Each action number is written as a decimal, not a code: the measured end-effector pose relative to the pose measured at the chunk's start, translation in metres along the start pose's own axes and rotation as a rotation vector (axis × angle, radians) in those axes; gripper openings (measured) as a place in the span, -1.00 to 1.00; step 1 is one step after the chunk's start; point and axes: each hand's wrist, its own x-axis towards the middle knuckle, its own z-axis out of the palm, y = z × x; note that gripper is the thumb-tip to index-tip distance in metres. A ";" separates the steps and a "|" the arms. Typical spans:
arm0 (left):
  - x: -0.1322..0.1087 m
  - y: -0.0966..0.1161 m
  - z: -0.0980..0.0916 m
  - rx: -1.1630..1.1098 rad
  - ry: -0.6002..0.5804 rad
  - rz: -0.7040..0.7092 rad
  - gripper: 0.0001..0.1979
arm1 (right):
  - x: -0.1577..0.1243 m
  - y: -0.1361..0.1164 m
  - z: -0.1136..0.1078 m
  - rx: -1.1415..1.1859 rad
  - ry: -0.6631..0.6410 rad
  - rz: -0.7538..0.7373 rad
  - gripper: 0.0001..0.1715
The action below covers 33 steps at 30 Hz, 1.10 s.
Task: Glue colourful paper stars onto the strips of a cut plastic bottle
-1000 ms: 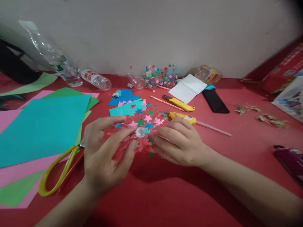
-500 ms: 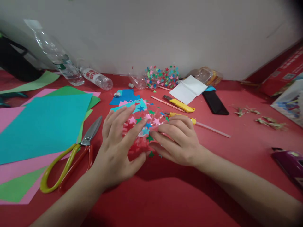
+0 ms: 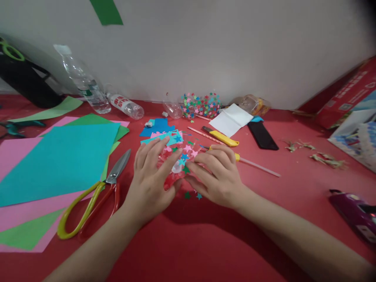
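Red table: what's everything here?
Table: one, red, foreground
Strip: one, green, wall
Starry plastic: one, clear, centre
Second starry plastic: one, clear, rear
Bottles: two, clear, rear left
Container: one, amber, rear
Sheets: several, multicoloured, left
Scraps: several, multicoloured, centre
Folded paper: one, white, rear
Scissors: one, yellow/red, left
Cutter: one, yellow, centre
Tool: one, yellow, centre
Straws: two, pinkish, centre
Slab: one, black, right
Flask: one, black, left
Box: one, red, right
Device: one, purple, right
Fibre clumps: two, beige, right
Object: one, teal, left
Left hand: one, bare, centre
Right hand: one, bare, centre

The starred piece (image 3: 184, 158) looks glossy plastic, the scissor blades (image 3: 118, 166) smooth metal.
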 end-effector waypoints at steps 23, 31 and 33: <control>0.002 0.005 0.004 0.005 0.012 -0.063 -0.45 | 0.001 -0.006 0.000 0.000 -0.018 -0.009 -0.84; 0.001 0.004 0.005 0.010 0.028 -0.056 -0.42 | -0.001 -0.005 0.003 0.012 0.011 -0.005 -0.85; 0.001 0.004 0.005 0.006 0.031 -0.050 -0.42 | -0.001 -0.005 0.004 0.034 -0.004 0.011 -0.83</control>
